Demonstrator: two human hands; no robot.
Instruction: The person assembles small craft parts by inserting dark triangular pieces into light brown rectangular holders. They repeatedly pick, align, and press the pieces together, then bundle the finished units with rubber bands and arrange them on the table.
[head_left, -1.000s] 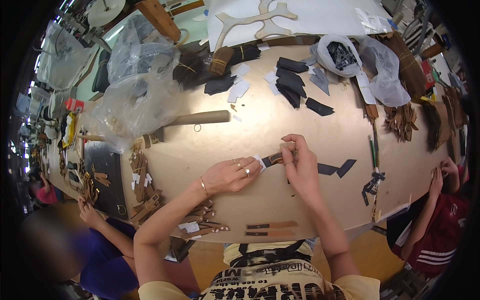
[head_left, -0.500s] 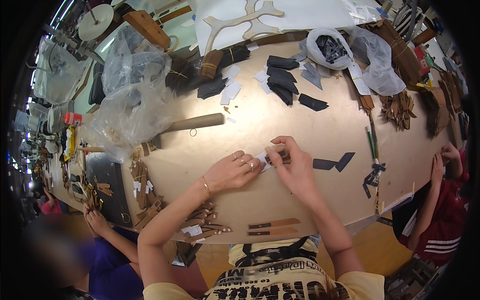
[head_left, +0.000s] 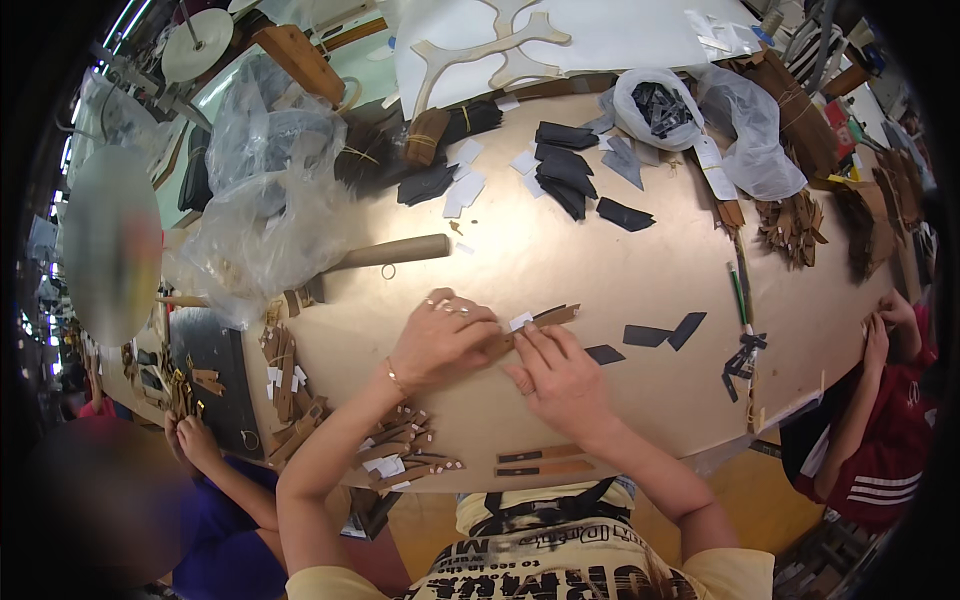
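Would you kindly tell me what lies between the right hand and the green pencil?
In the head view, three dark flat pieces lie on the table between the right hand and the green pencil.

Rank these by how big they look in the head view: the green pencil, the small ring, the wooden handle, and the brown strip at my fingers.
1. Wooden handle
2. Green pencil and brown strip: order unsure, since the right hand partly hides the strip
3. Small ring

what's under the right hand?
A brown strip and a white slip show beyond the right hand; a black piece shows beside it. Whatever lies directly beneath is covered.
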